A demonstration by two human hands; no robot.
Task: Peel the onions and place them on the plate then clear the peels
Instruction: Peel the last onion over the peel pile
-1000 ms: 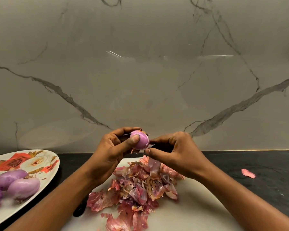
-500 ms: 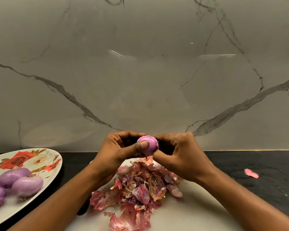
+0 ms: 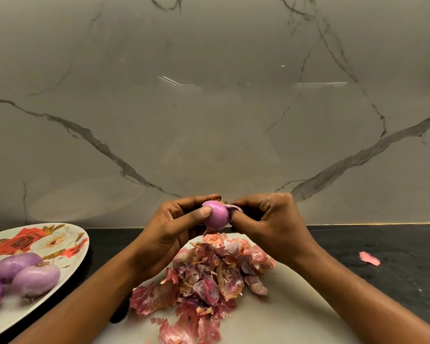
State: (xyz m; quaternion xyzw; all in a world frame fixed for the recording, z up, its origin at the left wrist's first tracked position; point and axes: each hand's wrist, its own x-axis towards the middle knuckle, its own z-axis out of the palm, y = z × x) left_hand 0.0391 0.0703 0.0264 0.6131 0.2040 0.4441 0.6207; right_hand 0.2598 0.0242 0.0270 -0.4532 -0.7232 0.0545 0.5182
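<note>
**Two hands peel a small onion over a heap of peels**

A person holds one small purple onion [image 3: 216,216] up in the air with both hands. It is in the middle of the view, just above the far edge of a white board [image 3: 283,314].

The left hand [image 3: 169,227] holds the onion. Its thumb presses on the front, and its fingers curl round the back.

The right hand [image 3: 271,219] is on the other side of the onion and touches it. Its fingers are bent close together and pinch a thin bit of skin [image 3: 235,207]. That bit sticks out from the top right of the onion. The rest of the onion that shows looks smooth and shiny.

Under the hands, a pile of peels [image 3: 209,276] lies on the white board. The peels are pink, red and brown, and they curl up. The pile runs from the far edge of the board down to the near edge of the view.

On the left is a plate [image 3: 47,244] with red and white flowers on it. Three peeled onions [image 3: 35,279] lie close together on its near part. The one at the far left is cut off by the edge of the view.

The board and the plate sit on a dark counter [image 3: 382,234]. One loose peel [image 3: 369,258] lies on the counter at the right, well apart from the pile.

Behind it all is a grey wall [image 3: 209,108] with dark wavy lines.

A dark thing [image 3: 119,311] peeks out from under the left arm. I cannot tell what it is.
</note>
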